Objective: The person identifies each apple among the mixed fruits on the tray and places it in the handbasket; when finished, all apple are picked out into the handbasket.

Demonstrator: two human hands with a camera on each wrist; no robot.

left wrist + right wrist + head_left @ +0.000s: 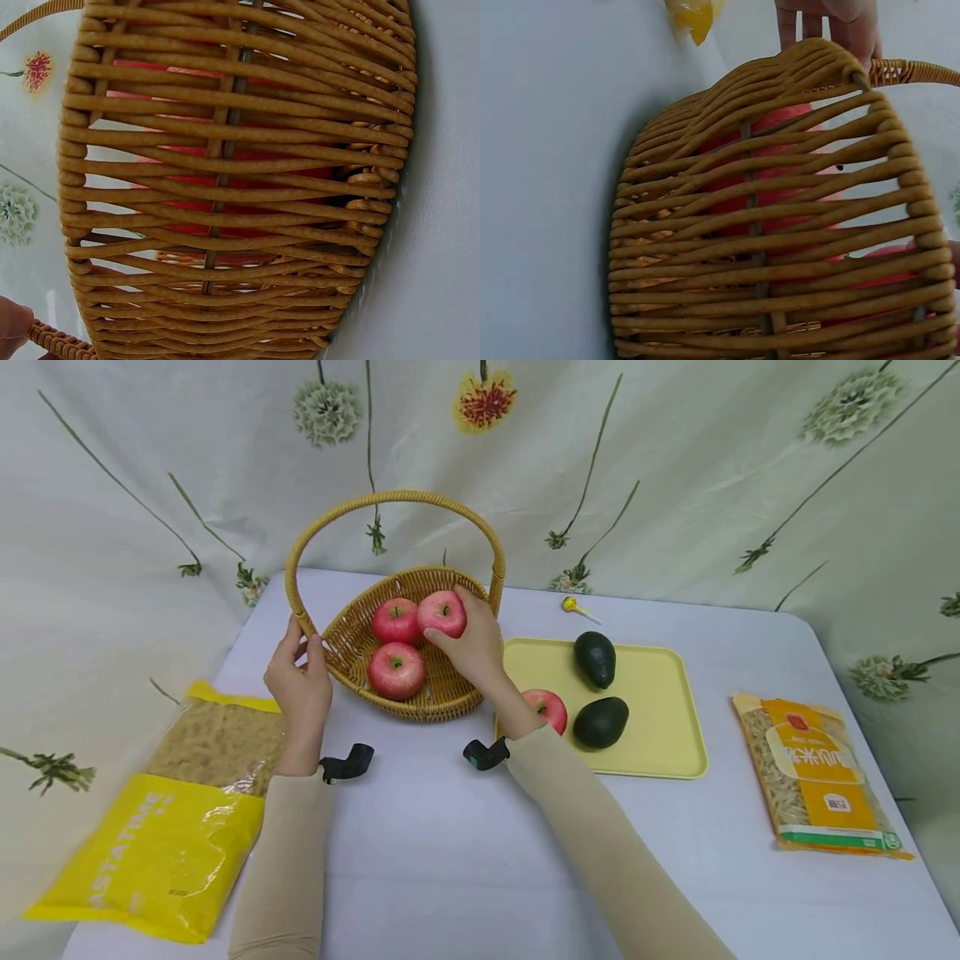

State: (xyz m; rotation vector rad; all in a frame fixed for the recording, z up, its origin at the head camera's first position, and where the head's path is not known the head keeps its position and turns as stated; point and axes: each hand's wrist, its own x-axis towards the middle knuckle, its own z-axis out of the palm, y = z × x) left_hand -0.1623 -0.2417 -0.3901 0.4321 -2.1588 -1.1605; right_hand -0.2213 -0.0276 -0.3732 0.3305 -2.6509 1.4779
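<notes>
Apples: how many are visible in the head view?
4. A front apple and a rear apple lie in the basket; the right hand holds a third apple beside them; a fourth apple is on the tray, partly covered by the wrist. The hand may hide others.

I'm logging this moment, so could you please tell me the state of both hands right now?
Left hand: closed, holding the basket handle near its base.
Right hand: closed, holding a red apple.
</notes>
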